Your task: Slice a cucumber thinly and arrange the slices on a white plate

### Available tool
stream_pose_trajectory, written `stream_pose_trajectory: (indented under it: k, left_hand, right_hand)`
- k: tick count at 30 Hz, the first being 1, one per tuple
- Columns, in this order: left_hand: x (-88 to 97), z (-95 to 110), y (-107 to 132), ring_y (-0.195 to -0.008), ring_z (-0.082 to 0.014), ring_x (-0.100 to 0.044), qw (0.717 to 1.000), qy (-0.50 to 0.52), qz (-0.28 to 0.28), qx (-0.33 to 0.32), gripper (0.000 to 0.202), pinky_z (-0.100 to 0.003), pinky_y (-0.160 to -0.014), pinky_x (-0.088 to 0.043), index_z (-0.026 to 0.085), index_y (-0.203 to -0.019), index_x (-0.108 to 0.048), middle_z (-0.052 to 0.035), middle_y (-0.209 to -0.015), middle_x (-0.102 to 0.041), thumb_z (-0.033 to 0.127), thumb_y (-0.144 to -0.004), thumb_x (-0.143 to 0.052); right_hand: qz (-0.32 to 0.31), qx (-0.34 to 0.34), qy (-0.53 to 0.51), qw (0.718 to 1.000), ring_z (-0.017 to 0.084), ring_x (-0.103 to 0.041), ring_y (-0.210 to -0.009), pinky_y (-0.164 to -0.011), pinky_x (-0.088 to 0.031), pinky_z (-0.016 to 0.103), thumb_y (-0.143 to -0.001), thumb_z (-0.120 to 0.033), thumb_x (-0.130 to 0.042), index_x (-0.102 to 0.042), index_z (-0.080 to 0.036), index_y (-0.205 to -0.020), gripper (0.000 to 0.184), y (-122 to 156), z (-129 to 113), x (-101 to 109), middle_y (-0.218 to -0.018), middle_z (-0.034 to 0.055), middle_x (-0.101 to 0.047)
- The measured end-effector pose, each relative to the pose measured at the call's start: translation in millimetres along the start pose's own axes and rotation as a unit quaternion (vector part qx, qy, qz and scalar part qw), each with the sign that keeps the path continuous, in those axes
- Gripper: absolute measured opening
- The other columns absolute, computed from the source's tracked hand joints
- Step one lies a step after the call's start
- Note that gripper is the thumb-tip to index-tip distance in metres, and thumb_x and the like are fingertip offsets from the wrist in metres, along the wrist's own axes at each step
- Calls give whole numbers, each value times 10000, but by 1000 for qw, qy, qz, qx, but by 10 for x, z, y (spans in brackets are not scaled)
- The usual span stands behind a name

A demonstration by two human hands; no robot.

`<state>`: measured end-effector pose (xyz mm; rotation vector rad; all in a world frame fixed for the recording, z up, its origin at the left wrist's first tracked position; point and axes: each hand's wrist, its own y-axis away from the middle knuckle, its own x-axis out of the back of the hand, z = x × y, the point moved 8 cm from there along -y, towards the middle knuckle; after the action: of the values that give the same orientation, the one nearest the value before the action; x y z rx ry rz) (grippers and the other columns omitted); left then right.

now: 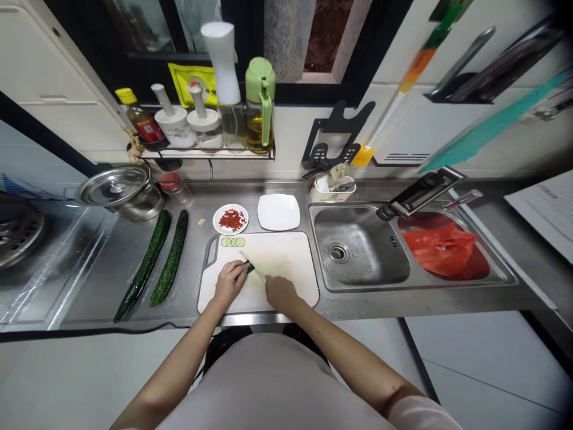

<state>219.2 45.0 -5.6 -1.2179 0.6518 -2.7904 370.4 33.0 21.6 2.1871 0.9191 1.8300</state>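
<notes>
Dark green and glossy, a short cucumber piece [249, 269] is pinned to the middle of the white plastic cutting board [290, 257], which lies near the front edge of the counter. The piece is pressed down by the left hand [230, 280], whose fingers are curled closed over its end. A knife [255, 267] with a thin, pale blade is laid slantwise across the piece. Its handle is enclosed in the right hand [280, 292], which is wrapped firmly around it.

At the far left corner of the board, three round, pale-green slices [233, 242] are lined up flat, touching one another. Just beyond the board, a small round plate [218, 224] heaped with chopped red bits is set beside a bare, square white plate [278, 212].

To the left, two long, bumpy whole cucumbers [171, 257] are laid side by side on the brushed steel counter [192, 257]. A lidded, shiny steel pot [120, 191] is seen farther off. To the right, a steel sink [371, 263] is set into the counter, and a crumpled red plastic bag [439, 248] is held in its right basin.
</notes>
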Motion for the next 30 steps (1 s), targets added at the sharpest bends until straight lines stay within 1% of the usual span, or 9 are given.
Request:
stream_pose_trajectory:
  k: [6,12,17,22,30]
  left_hand:
    - [-1,-3,-8,-937,-184,-598,1000,2,-3,2,219,-350,-833,-510,242,-1033,-688,-60,-997,-661,233,-892,-520]
    - [-4,-6,-3,-945,-182,-597,1000,5,-1,0,221,-348,-838,-511,239,-1040,-684,-58,-1008,-662,233,-895,-516]
    - [-7,-8,-6,-939,-187,-603,1000,3,-2,-3,225,-359,-832,-514,249,-1045,-683,-59,-1003,-666,240,-897,-513]
    - [-11,-19,-7,-933,-188,-608,1000,4,3,-7,225,-365,-824,-517,253,-1040,-687,-61,-999,-669,254,-895,-515]
    - [-15,-26,-11,-945,-186,-602,1000,9,-3,-5,223,-359,-836,-514,247,-1036,-688,-57,-1005,-669,249,-896,-513]
  right_hand:
    - [17,8,-3,1000,236,-648,-893,-729,-473,322,-925,-174,-358,-587,-121,-1040,262,-48,-18,11,-931,151,-673]
    - [32,18,1,999,231,-646,-879,-715,-468,313,-903,-124,-352,-594,-115,-1023,271,-142,-86,22,-908,151,-671]
    - [17,7,-7,1000,233,-645,-900,-733,-475,318,-919,-169,-365,-592,-120,-1051,268,-107,-43,4,-941,151,-671]
    - [8,7,-18,1000,238,-646,-914,-756,-477,323,-916,-180,-374,-604,-114,-1044,271,-62,7,-25,-940,156,-674]
    - [11,19,-23,1000,226,-637,-909,-767,-480,327,-905,-159,-355,-606,-111,-1061,299,-236,-75,-24,-962,150,-670]
